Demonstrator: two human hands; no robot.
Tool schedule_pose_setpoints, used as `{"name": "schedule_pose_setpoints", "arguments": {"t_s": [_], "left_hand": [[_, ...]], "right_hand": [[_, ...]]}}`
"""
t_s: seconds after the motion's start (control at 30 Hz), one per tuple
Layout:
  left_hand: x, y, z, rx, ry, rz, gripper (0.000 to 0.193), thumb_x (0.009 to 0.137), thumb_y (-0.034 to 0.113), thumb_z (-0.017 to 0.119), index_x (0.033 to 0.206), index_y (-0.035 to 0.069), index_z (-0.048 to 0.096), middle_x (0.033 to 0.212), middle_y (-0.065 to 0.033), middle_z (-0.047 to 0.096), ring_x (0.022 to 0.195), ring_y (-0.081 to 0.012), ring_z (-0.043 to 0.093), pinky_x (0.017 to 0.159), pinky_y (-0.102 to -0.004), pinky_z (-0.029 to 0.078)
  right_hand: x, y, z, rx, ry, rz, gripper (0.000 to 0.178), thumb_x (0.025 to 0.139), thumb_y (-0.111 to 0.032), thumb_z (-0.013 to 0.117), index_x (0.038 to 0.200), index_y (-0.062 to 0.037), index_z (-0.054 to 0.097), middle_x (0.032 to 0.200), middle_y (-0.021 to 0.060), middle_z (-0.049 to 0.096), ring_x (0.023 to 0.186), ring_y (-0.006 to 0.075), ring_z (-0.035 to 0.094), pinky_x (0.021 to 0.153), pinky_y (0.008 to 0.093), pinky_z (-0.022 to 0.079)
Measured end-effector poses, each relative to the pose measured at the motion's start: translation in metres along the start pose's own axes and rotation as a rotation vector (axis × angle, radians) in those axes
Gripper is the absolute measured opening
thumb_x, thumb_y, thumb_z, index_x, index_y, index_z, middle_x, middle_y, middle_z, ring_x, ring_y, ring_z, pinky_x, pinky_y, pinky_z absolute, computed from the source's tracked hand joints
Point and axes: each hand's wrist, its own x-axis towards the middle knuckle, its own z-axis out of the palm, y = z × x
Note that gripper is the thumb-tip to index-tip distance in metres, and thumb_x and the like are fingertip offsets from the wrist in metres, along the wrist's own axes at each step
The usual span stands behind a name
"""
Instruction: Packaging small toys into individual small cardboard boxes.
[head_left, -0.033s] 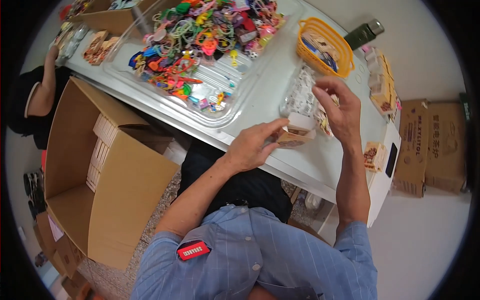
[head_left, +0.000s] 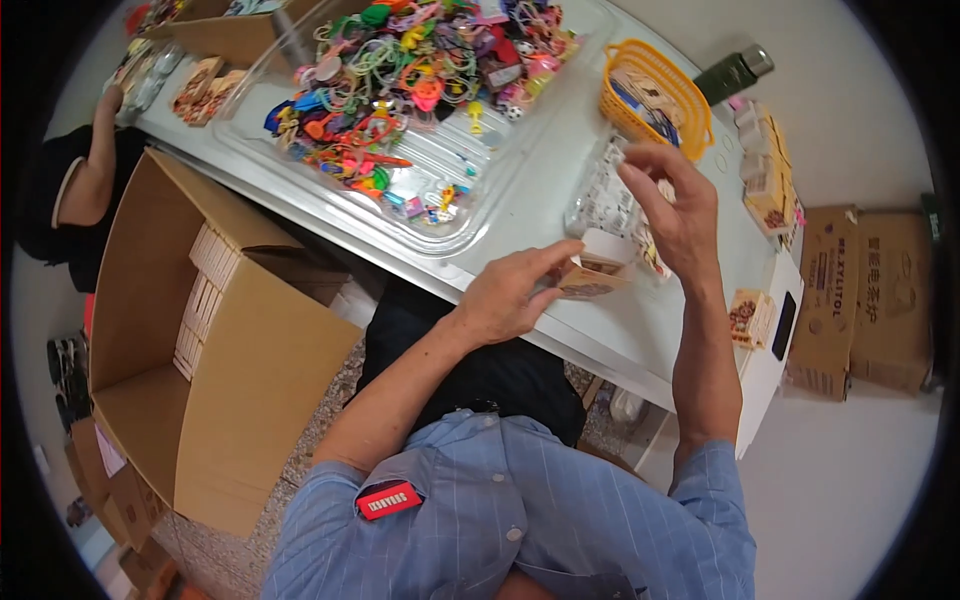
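Observation:
My left hand [head_left: 510, 295] grips a small printed carton [head_left: 597, 275] at the table's near edge, thumb and fingers on its side. White flaps stand up at its open top. Above and to the right of it is my right hand [head_left: 672, 205], raised with fingers bent and the thumb close to the index fingertip. Anything between those tips is too small to make out. Under and beside this hand lies a clear plastic tray [head_left: 600, 195] of white printed packets, partly covered by it.
A large clear bin [head_left: 450, 240] holds many colourful small toys. Behind stand a yellow basket [head_left: 690, 100] and a dark green bottle [head_left: 735, 74]. Small cartons [head_left: 750, 315] and a black phone [head_left: 785, 325] lie right. An open cardboard box [head_left: 250, 400] stands left, near another person's arm [head_left: 95, 170].
My right hand has shifted slightly up and left relative to the table. The left hand keeps its grip on the carton. The whole view has moved a little.

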Motion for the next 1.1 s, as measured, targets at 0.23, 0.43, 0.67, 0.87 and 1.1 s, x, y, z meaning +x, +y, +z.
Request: {"name": "schedule_pose_setpoints", "arguments": {"t_s": [0.23,0.43,0.67,0.87,1.1], "left_hand": [[-0.003,0.002,-0.005,0.012,0.043,0.048,0.068,0.081,-0.002,0.073,0.143,0.012,0.048,0.108,-0.0128,0.067,0.099,-0.0339,0.067,0.087,-0.0434,0.054],[0.000,0.001,-0.004,0.001,0.039,0.055,0.066,0.081,0.000,0.074,0.141,0.012,0.051,0.105,-0.0125,0.067,0.097,-0.0347,0.066,0.087,-0.0448,0.054],[-0.003,-0.004,-0.002,-0.022,0.068,0.032,0.067,0.081,-0.001,0.074,0.142,0.012,0.051,0.100,-0.0127,0.067,0.094,-0.0345,0.066,0.084,-0.0452,0.053],[-0.008,-0.015,0.005,-0.100,0.064,0.043,0.070,0.080,-0.004,0.074,0.144,0.011,0.050,0.099,-0.0128,0.068,0.092,-0.0340,0.067,0.083,-0.0435,0.053],[-0.006,-0.006,-0.006,-0.060,0.079,0.034,0.070,0.081,-0.004,0.072,0.145,0.012,0.050,0.100,-0.0129,0.068,0.093,-0.0328,0.068,0.084,-0.0417,0.055]], "right_hand": [[0.112,-0.034,0.112,-0.478,-0.234,-0.436,0.032,0.087,-0.013,0.073,0.118,-0.0115,0.070,0.111,0.0104,0.070,0.095,0.0298,0.069,0.077,0.0406,0.055],[0.166,-0.015,0.183,-0.904,-0.537,-0.677,0.029,0.084,-0.010,0.065,0.111,-0.0162,0.071,0.105,0.0120,0.069,0.101,0.0300,0.069,0.077,0.0449,0.057],[0.195,-0.010,0.191,-0.737,-0.598,-0.837,0.009,0.089,-0.015,0.067,0.096,-0.0122,0.072,0.090,0.0081,0.066,0.090,0.0298,0.069,0.071,0.0437,0.055],[0.182,-0.015,0.142,0.066,-0.451,-0.299,0.021,0.098,-0.022,0.069,0.110,-0.0061,0.075,0.086,-0.0005,0.067,0.074,0.0097,0.060,0.067,0.0267,0.049],[0.152,-0.018,0.084,0.492,-0.308,0.013,0.020,0.099,-0.020,0.069,0.109,-0.0029,0.073,0.093,0.0009,0.070,0.077,0.0074,0.060,0.070,0.0244,0.049]]}}
